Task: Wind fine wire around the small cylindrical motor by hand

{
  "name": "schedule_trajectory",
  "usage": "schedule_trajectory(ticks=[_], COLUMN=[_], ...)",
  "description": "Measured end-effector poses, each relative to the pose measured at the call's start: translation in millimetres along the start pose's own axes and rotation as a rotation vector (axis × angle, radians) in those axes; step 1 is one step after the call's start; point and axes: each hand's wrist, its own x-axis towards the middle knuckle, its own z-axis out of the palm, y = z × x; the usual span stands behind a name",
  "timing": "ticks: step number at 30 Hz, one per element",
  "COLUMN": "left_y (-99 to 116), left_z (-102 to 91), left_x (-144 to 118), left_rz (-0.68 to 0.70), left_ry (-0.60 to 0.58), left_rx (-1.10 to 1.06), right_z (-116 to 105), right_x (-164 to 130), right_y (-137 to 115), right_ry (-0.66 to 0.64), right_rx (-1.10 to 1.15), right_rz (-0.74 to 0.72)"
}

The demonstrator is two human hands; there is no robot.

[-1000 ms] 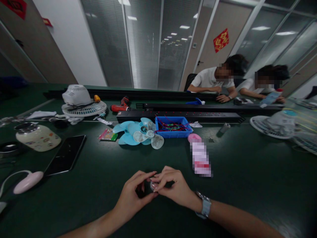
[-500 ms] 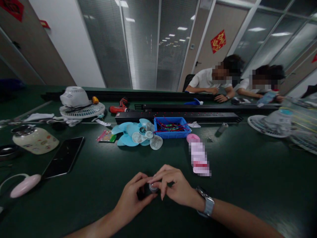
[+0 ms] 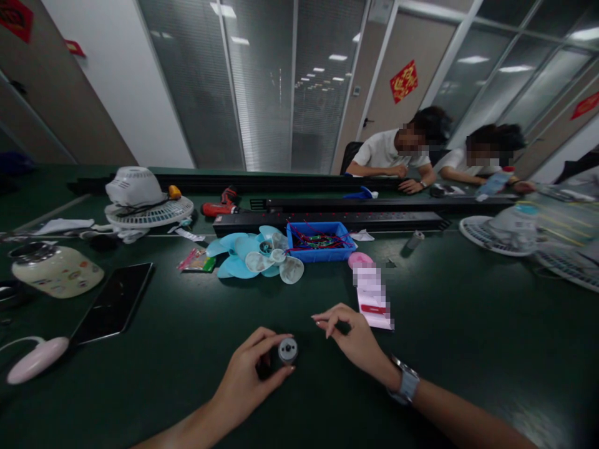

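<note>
Near the front edge of the dark green bench [image 3: 468, 324] our left hand [image 3: 250, 377] grips a small round motor [image 3: 287, 350] between thumb and fingertips, its pale grey end cap turned up toward us. Our right hand [image 3: 355, 337], with a watch [image 3: 406, 385] on the wrist, hovers just beside it, fingers loosely curled and holding nothing, apart from the motor. Beyond our hands lie a pink and white packet [image 3: 372, 293], a cluster of pale blue fan blades [image 3: 255, 257] and a blue tray [image 3: 318, 240] of red wires; a white fan grille [image 3: 148, 211] and a red power drill [image 3: 219, 204] sit farther back on the left. A dark phone [image 3: 115, 302] lies to the left, and two other people sit at the far side. We judge the step in hand to be work on the motor's cap end, and any further handling calls for a steady left grip while the right hand's fingertips meet the cap squarely.
</note>
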Motion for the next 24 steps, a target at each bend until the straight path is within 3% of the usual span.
schedule_trajectory(ticks=[8, 15, 24], left_y=[2, 4, 6], left_z=[0.9, 2.8, 1.9], left_x=[-1, 0, -1], left_rz=[0.013, -0.004, 0.008], left_ry=[0.006, -0.028, -0.034], left_rx=[0.045, 0.088, 0.069], right_z=[-2, -3, 2], right_x=[-4, -3, -1], right_y=[18, 13, 0], right_ry=[-0.063, -0.096, -0.03], right_rx=[-0.028, -0.078, -0.059], right_rz=[0.1, 0.109, 0.06])
